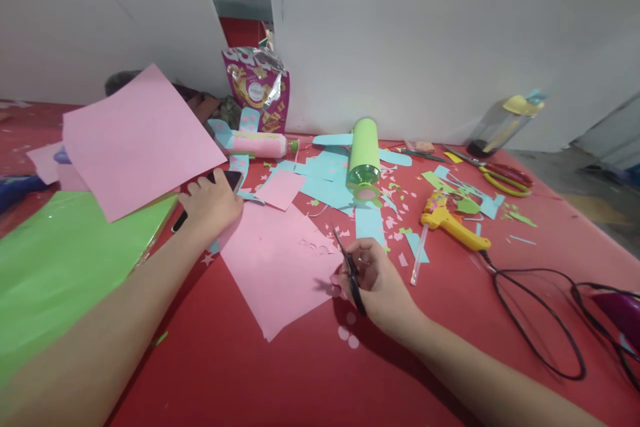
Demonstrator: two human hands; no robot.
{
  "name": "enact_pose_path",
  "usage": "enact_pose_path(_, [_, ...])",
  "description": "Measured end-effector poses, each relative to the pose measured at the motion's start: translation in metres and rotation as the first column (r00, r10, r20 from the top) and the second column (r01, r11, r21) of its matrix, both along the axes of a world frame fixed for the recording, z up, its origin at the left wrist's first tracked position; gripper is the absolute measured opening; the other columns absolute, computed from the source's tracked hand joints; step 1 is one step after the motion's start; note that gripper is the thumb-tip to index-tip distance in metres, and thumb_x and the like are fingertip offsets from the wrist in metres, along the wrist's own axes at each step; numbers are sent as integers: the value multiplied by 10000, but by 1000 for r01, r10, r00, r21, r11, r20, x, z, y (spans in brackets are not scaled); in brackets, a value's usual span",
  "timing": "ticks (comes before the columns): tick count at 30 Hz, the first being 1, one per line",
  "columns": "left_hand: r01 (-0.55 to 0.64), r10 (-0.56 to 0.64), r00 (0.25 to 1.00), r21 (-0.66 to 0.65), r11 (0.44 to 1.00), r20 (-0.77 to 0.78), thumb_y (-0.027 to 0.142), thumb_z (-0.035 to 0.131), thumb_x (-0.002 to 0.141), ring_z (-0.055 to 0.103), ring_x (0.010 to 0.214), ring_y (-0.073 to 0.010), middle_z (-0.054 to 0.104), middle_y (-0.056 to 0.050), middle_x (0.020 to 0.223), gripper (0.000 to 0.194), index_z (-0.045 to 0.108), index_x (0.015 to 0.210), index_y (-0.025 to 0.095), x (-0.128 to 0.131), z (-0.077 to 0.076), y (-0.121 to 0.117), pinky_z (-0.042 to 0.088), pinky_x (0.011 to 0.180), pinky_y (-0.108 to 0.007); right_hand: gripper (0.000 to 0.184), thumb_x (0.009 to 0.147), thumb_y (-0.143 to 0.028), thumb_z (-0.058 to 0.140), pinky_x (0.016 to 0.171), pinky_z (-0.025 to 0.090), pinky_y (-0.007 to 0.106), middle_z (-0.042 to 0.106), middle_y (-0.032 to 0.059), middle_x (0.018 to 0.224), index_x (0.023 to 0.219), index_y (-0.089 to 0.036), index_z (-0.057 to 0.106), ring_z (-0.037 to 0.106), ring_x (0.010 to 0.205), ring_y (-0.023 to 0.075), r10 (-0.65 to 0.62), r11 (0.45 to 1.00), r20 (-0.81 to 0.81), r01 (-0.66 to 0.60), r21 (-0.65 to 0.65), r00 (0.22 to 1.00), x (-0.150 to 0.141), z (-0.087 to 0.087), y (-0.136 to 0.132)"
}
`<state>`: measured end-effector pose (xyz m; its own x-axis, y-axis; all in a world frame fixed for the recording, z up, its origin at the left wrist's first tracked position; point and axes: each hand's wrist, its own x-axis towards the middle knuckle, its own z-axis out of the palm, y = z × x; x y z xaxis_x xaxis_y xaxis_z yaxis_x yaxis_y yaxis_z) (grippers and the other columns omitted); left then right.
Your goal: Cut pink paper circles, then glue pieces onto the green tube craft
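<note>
My left hand (213, 203) lies over a black phone (231, 180), its fingers closed on the phone's far edge. My right hand (377, 283) holds small black scissors (354, 280), their tips pointing away from me. Something small and pink shows by the right fingertips; I cannot make out whether they pinch it. Between the hands is a pink paper sheet (277, 267) with cut marks along its far edge. Small pink paper circles (349, 337) lie just below the right hand. A smaller pink paper piece (283, 189) rests beyond the sheet.
Behind stand a green-wrapped bottle (365, 153) with blue paper wings, a pink-wrapped bottle (257, 145) and a snack bag (257, 87). At right are a yellow glue gun (453, 223) with a cord, larger scissors (505, 177) and a clear bottle (503, 123). Green paper (65, 260) lies left.
</note>
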<state>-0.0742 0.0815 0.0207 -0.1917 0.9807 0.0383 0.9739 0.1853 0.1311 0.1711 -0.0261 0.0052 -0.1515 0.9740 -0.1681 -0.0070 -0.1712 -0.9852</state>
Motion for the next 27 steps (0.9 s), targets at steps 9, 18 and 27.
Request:
enact_pose_path(9, [-56,56,998,-3,998,13,519,451,725,479,1011,-482,558,-294,1041,743,277,1312,98,-12,-7,14,251,786,-606,339,619,-161,598,595,447,288,430,-50,678,880,-249,400,502,632,120,4,1000,2,-4,20,1000,0,-1,2])
enact_pose_path(18, [-14,16,999,59,998,-32,475,456,731,494,956,-493,588,-252,1013,635,342,1301,220,-17,-10,13,299,700,-609,320,620,-158,595,591,452,281,427,-48,686,862,-246,406,511,647,122,-14,998,32,12,58,999,0,-1,2])
enact_pose_path(27, [-60,65,993,50,997,-102,419,419,754,483,980,-470,506,-282,1130,628,320,1291,108,-5,-10,9,321,749,-599,336,637,-173,609,639,460,313,432,-55,677,897,-244,408,512,612,114,-7,999,43,5,51,999,2,-2,2])
